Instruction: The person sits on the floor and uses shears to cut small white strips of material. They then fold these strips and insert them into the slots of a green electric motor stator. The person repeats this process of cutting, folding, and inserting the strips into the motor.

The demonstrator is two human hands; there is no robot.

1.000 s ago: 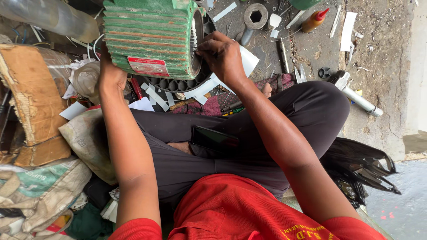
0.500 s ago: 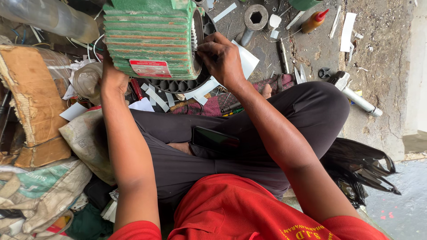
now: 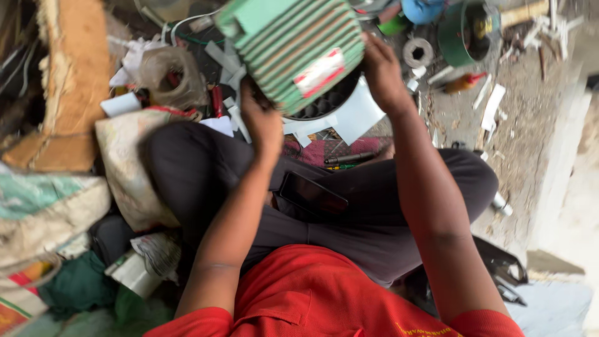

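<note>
sitting cross-legged with a dark phone point(image 3: 312, 195) on the lap, the person grips a green ribbed motor point(image 3: 293, 53) above the knees: left hand point(image 3: 262, 122) closed on its near edge, right hand point(image 3: 382, 75) clasped round its side. turning it looks underway; next needs steady support. beyond, a dusty floor point(image 3: 530, 131) strewn with scraps.

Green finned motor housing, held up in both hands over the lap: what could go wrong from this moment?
The green finned motor housing sits tilted between the left hand and right hand; a slip could drop it onto the legs or the dark phone on the lap. Its fin edges might also pinch fingers.
</note>
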